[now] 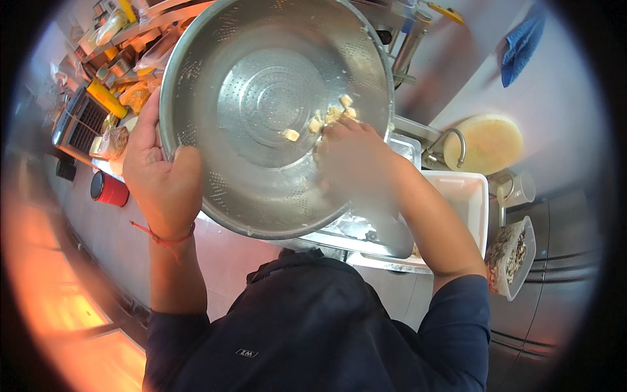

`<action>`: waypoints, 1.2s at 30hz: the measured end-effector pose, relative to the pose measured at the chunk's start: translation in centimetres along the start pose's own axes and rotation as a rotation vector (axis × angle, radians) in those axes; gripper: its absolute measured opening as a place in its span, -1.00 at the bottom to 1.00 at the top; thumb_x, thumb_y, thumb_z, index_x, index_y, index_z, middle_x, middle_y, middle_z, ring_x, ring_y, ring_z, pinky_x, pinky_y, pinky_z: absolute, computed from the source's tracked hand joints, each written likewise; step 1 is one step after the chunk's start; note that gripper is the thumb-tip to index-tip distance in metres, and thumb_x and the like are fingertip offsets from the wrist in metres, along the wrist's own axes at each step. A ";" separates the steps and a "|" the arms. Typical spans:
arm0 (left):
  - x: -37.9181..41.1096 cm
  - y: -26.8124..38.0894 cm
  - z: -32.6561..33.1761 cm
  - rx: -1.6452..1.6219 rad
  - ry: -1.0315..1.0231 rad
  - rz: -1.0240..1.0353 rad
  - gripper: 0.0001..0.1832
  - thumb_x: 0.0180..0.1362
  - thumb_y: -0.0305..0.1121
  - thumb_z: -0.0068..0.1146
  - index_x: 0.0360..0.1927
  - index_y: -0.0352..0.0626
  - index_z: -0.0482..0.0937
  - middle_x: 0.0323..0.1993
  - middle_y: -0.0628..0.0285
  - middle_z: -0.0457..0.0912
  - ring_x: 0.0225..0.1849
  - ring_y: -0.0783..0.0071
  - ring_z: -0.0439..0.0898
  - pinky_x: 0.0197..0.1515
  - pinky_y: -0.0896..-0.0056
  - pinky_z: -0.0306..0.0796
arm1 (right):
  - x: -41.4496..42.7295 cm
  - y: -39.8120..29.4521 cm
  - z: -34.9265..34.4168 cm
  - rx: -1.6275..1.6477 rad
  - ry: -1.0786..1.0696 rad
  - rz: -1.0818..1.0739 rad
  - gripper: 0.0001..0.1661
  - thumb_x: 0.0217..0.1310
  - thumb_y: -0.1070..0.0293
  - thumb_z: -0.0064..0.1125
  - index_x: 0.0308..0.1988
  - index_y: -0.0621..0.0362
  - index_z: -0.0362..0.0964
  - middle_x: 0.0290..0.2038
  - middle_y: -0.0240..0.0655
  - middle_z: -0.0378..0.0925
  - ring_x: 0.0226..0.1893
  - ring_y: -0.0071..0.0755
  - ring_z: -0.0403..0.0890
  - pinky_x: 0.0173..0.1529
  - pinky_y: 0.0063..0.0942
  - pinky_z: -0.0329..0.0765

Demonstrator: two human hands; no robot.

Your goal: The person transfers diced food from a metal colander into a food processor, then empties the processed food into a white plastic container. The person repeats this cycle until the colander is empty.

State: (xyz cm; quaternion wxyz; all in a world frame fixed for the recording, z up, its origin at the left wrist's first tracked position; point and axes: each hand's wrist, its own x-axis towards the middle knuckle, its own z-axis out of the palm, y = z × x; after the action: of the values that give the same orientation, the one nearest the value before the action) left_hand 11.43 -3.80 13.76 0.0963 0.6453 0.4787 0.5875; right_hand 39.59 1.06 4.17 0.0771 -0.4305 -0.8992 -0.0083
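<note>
A large perforated metal colander (pixel 269 108) is held up in front of me, tilted so that its inside shows. My left hand (pixel 166 171) grips its left rim, the thumb over the edge on the inside. Inside the bowl on the right, my right hand (pixel 357 152) touches several pale yellowish food chunks (pixel 333 114) with its fingertips. One more chunk (pixel 291 134) lies apart from them, nearer the bowl's middle. Part of the right hand is blurred, and whether its fingers hold a piece is hidden.
Below the colander is a metal sink edge (pixel 362 245). To the right are a white plastic tub (pixel 482 210), a faucet (pixel 462 147), a round cutting board (pixel 494 142) and a clear container of chopped food (pixel 519 259). Shelves with bags and a red canister (pixel 112 190) are at left.
</note>
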 end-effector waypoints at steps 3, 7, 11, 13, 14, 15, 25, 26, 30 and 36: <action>0.1 0.3 0.7 -0.034 0.015 0.040 -0.32 0.01 -0.69 -0.08 0.34 -0.51 0.37 0.15 0.08 0.59 0.11 0.45 0.58 0.23 0.47 0.38 | -0.4 0.1 0.4 -0.074 -0.124 0.027 -0.68 0.10 0.25 0.22 -0.12 0.05 0.64 -0.03 -0.27 0.52 0.12 -0.17 0.48 0.18 -0.15 0.44; -0.1 -0.1 0.8 0.012 0.022 0.119 -0.34 0.02 -0.68 -0.08 0.32 -0.53 0.38 0.15 0.05 0.59 0.12 0.42 0.58 0.23 0.46 0.39 | -1.2 0.7 -0.6 -0.066 -0.266 -0.033 -0.70 0.09 0.27 0.23 -0.14 0.03 0.65 -0.06 -0.30 0.54 0.06 -0.21 0.50 0.11 -0.16 0.48; 0.0 0.3 1.3 -0.046 0.012 0.130 -0.35 0.02 -0.67 -0.07 0.30 -0.54 0.40 0.15 0.02 0.59 0.13 0.41 0.58 0.23 0.45 0.39 | -2.7 2.6 0.9 -0.042 -0.213 -0.092 -0.67 0.09 0.29 0.22 -0.10 0.03 0.64 -0.05 -0.29 0.56 0.02 -0.16 0.51 0.08 -0.23 0.50; 0.0 0.4 1.6 -0.073 0.024 0.139 -0.35 0.01 -0.67 -0.07 0.30 -0.54 0.40 0.15 0.02 0.59 0.12 0.40 0.59 0.23 0.44 0.40 | -3.5 3.6 1.4 0.005 -0.129 -0.158 -0.65 0.10 0.29 0.22 -0.06 0.02 0.63 -0.05 -0.28 0.58 0.01 -0.13 0.51 0.07 -0.24 0.51; 0.1 0.5 1.8 -0.092 0.028 0.140 -0.34 0.01 -0.67 -0.06 0.30 -0.54 0.40 0.15 0.02 0.59 0.12 0.39 0.59 0.23 0.44 0.39 | -4.1 3.7 1.3 0.025 -0.132 -0.118 -0.65 0.11 0.27 0.22 -0.05 0.02 0.62 -0.05 -0.26 0.59 0.01 -0.11 0.52 0.07 -0.22 0.52; 0.0 0.4 1.8 -0.105 0.035 0.140 -0.34 0.01 -0.66 -0.06 0.29 -0.54 0.40 0.15 0.01 0.59 0.12 0.38 0.59 0.23 0.43 0.39 | -4.6 3.4 1.0 0.047 -0.136 -0.085 -0.64 0.12 0.26 0.22 -0.04 0.02 0.62 -0.06 -0.25 0.60 0.02 -0.09 0.52 0.07 -0.20 0.52; 0.5 0.7 1.1 -0.102 -0.031 0.078 -0.31 -0.01 -0.68 -0.08 0.32 -0.56 0.36 0.17 0.02 0.57 0.15 0.37 0.57 0.27 0.41 0.37 | -2.9 7.1 -1.7 0.388 0.010 0.189 -0.63 0.17 0.31 0.27 -0.02 0.16 0.56 -0.05 -0.10 0.60 0.02 0.04 0.59 0.15 -0.23 0.51; 0.5 0.8 1.3 -0.129 -0.038 0.072 -0.31 0.00 -0.68 -0.08 0.32 -0.56 0.35 0.17 0.02 0.57 0.16 0.37 0.57 0.27 0.41 0.37 | -1.8 7.3 -0.8 0.303 0.151 0.195 -0.66 0.17 0.32 0.27 -0.04 0.18 0.56 -0.07 -0.10 0.60 -0.01 0.04 0.60 0.13 -0.22 0.52; 0.3 1.1 1.5 -0.172 -0.050 0.058 -0.31 0.00 -0.68 -0.09 0.32 -0.57 0.35 0.17 0.01 0.57 0.17 0.37 0.56 0.28 0.41 0.36 | 1.7 6.5 1.9 0.292 0.224 0.252 -0.67 0.22 0.21 0.24 -0.14 0.22 0.59 -0.12 -0.08 0.61 -0.05 0.04 0.64 0.07 -0.14 0.55; -0.1 0.0 1.3 -0.092 0.025 0.108 -0.31 0.00 -0.66 -0.07 0.32 -0.57 0.36 0.16 0.03 0.58 0.17 0.38 0.56 0.28 0.41 0.35 | 2.0 3.0 -0.1 0.425 -0.305 0.204 -0.73 0.20 0.33 0.14 -0.15 0.19 0.63 -0.10 -0.07 0.62 -0.04 0.05 0.62 0.03 -0.12 0.55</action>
State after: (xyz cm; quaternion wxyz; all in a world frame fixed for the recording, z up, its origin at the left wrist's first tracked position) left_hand 12.60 -3.29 13.36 0.0881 0.6576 0.4171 0.6212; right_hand 40.69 4.54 4.40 0.0296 -0.4891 -0.8342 0.2531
